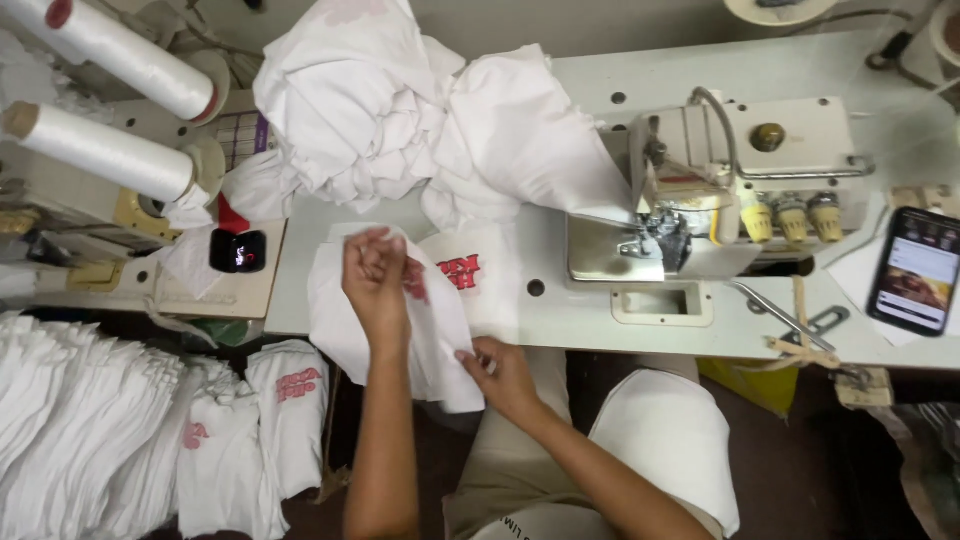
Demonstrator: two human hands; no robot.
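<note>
Closest to the camera, below the table edge, the person's lap shows, with white cloth draped over one knee and a stack of finished white pieces to the left. Just above, the right hand pinches the lower edge of a white printed piece between thumb and fingers, while the left hand is closed on the same piece higher up, bunching the fabric near its red print. The piece hangs half on the table and half over its front edge.

Farther on, the sewing machine sits to the right, its needle area well apart from both hands. A phone rests at the far right, and a heap of white garments fills the back, with thread cones at the far left.

Judging from this, the overhanging half could slide off toward the lap if either grip slackens. The bunched fabric might also feed into the machine with a fold, giving a crooked seam.
</note>
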